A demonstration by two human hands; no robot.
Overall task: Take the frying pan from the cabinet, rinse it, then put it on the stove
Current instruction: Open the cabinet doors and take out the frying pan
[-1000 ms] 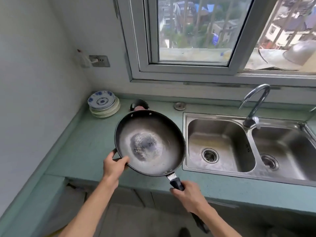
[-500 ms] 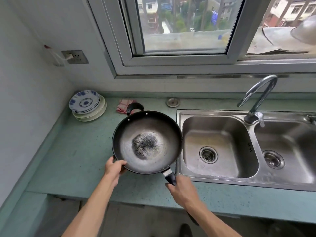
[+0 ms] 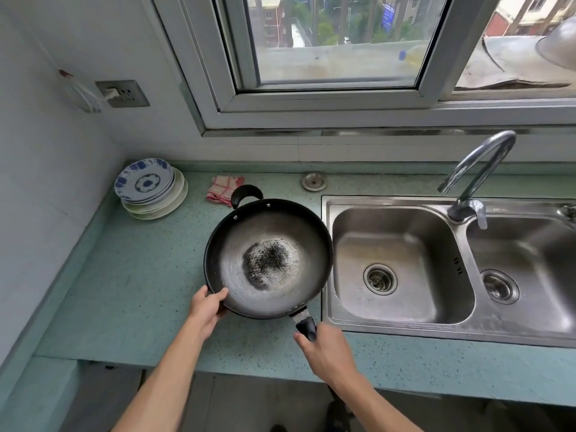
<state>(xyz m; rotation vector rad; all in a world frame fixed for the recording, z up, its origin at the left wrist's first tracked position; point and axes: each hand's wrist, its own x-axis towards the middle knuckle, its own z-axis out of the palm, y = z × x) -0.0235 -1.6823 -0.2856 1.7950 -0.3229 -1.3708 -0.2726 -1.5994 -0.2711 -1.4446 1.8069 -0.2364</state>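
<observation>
Shifted right toward sink (image 3: 389,199): frying pan (image 3: 268,260), over counter (image 3: 140,291), rim at basin edge. Gripped at near rim by left hand (image 3: 207,307), thumb inside; held at handle (image 3: 307,327) by right hand (image 3: 327,350), fingers curled round. Lifted or resting, hard to tell. Out of cabinet; rinse likely next.

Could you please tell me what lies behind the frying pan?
Behind the frying pan, a red checked cloth lies on the counter; the pan's loop handle covers one corner. A round metal disc sits further right. The counter under the pan is hidden.
</observation>
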